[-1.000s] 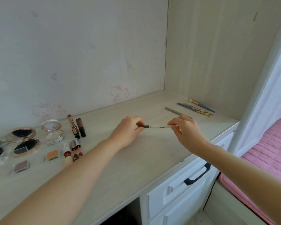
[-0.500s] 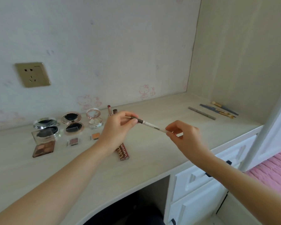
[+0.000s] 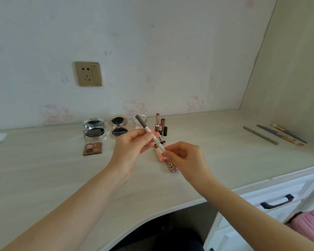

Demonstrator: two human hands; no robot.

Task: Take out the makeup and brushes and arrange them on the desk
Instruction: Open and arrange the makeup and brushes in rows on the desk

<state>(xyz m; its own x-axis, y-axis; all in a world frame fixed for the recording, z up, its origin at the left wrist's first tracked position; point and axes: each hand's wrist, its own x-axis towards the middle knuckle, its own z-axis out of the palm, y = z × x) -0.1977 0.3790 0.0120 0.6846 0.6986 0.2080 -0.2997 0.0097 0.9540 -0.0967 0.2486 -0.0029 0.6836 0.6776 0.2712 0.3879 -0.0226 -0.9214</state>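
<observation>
Head view: both hands have carried the pencil (image 3: 150, 135) from the brushes (image 3: 286, 134) at 3 o'clock to the makeup (image 3: 116, 128) at 11 o'clock. The left hand (image 3: 132, 147) pinches its middle and the right hand (image 3: 186, 158) its lower end, dark tip tilted up, above the desk (image 3: 43, 169). It looks ready to join the lipsticks (image 3: 160, 126).

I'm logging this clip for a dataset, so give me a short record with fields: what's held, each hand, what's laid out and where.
held: white pencil, above the desk
left hand: pinches its middle
right hand: pinches its lower end
desk left: compacts, eyeshadow palette, lipsticks
desk right: brushes
</observation>
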